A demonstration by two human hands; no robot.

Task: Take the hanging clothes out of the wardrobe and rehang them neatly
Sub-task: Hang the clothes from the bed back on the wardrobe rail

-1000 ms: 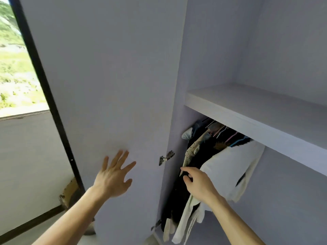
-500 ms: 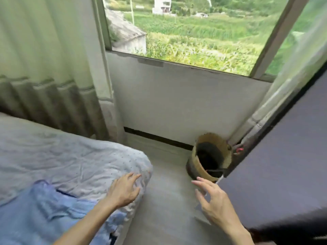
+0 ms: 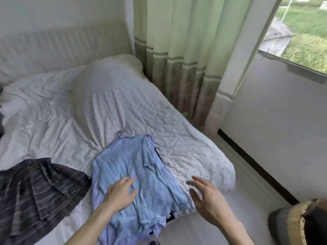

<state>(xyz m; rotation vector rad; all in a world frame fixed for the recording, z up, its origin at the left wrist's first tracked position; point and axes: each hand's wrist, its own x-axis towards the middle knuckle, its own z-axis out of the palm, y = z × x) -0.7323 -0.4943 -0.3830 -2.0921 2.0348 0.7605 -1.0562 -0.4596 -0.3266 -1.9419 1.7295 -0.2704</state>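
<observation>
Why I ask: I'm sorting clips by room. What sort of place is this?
Probably a bedroom: a bed under a wrinkled white dotted sheet, long pale green curtains beside a window, and a light blue knitted garment lying on the bed.

Left hand [image 3: 122,193] lies palm-down with straight fingers [image 3: 130,180]; right hand [image 3: 209,200] hovers, loosely spread.

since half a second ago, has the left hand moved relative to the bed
Yes. The left hand was over the dotted sheet near the bed's corner. Now it is on the blue top, further in from that corner.
</observation>
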